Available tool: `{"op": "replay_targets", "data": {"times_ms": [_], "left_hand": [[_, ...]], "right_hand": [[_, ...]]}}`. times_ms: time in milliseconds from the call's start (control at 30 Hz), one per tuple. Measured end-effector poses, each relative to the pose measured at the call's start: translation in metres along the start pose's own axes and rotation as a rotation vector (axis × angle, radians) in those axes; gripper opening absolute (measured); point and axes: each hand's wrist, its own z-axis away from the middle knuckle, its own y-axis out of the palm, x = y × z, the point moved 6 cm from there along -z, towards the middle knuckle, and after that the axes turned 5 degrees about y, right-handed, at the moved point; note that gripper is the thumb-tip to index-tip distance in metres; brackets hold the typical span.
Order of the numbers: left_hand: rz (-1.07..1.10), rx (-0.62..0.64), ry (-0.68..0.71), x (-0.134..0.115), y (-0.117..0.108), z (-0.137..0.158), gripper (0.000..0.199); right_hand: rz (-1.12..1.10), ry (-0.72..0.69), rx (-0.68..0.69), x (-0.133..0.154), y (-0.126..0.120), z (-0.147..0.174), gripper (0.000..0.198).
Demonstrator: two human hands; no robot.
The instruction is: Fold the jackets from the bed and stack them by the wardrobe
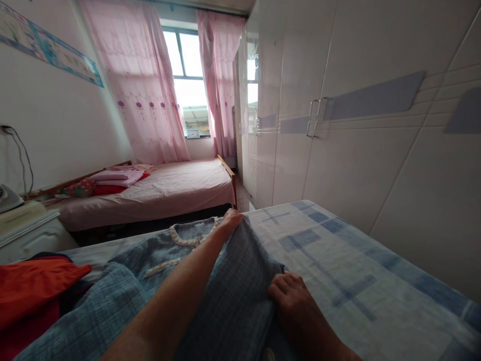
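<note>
A white wardrobe (361,170) fills the room's right side. A blue-and-white sheet (319,250) spreads across the foreground; beyond, a pink-covered bed (188,183) stands before pink curtains (139,75). On the sheet lies a blue garment (238,281), beside orange cloth (33,286) — the left hand (233,217) grasps the garment's far edge, the right hand (289,291) its right edge, fingers curled.

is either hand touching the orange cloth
No, the left hand and the right hand are both on the blue garment, while the orange cloth lies off to the left.
</note>
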Motion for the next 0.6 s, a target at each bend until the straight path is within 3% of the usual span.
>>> {"op": "replay_targets", "data": {"times_ms": [133, 267, 400, 467, 600], "left_hand": [[-0.181, -0.033, 0.056, -0.013, 0.001, -0.007, 0.031], [-0.313, -0.039, 0.251, -0.027, -0.006, 0.029, 0.032], [-0.373, 0.140, 0.560, -0.028, -0.015, 0.113, 0.040], [-0.409, 0.282, 0.659, -0.016, -0.020, 0.165, 0.046], [-0.432, 0.444, 0.603, 0.025, -0.046, 0.258, 0.055]], "right_hand": [[0.012, 0.055, 0.016, -0.001, 0.001, 0.000, 0.029], [0.053, 0.042, 0.065, -0.004, 0.003, 0.004, 0.040], [0.207, -0.066, 0.025, -0.011, 0.007, 0.008, 0.059], [0.259, -0.122, 0.083, -0.014, 0.013, 0.008, 0.063], [0.292, -0.103, 0.198, -0.018, 0.018, 0.006, 0.058]]}}
